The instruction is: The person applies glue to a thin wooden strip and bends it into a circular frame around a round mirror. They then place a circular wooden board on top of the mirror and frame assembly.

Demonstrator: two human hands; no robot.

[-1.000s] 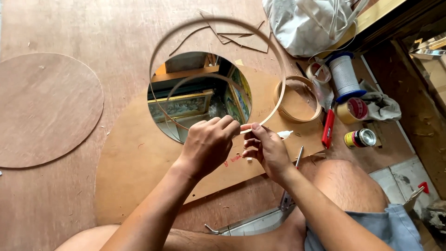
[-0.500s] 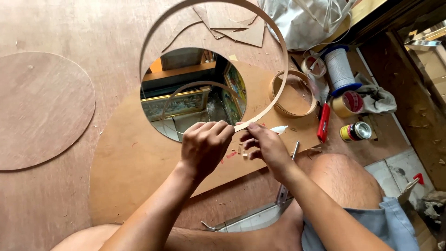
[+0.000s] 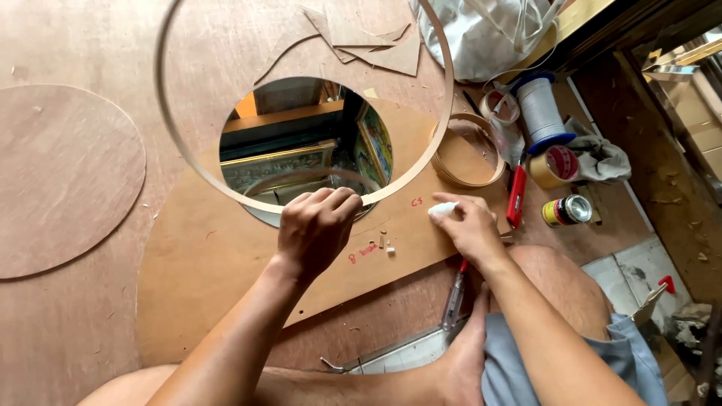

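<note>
Plywood floor (image 3: 90,45) under hands: left (image 3: 316,229) pinching thin wooden hoop (image 3: 444,113), right (image 3: 470,225) clutching small white piece (image 3: 442,210).

wooden hoop (image 3: 444,128) top cut off

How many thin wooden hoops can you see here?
2. The large hoop is held up over the round mirror by the left hand. The small hoop lies on the board, right of the mirror. Others may be hidden.
</note>
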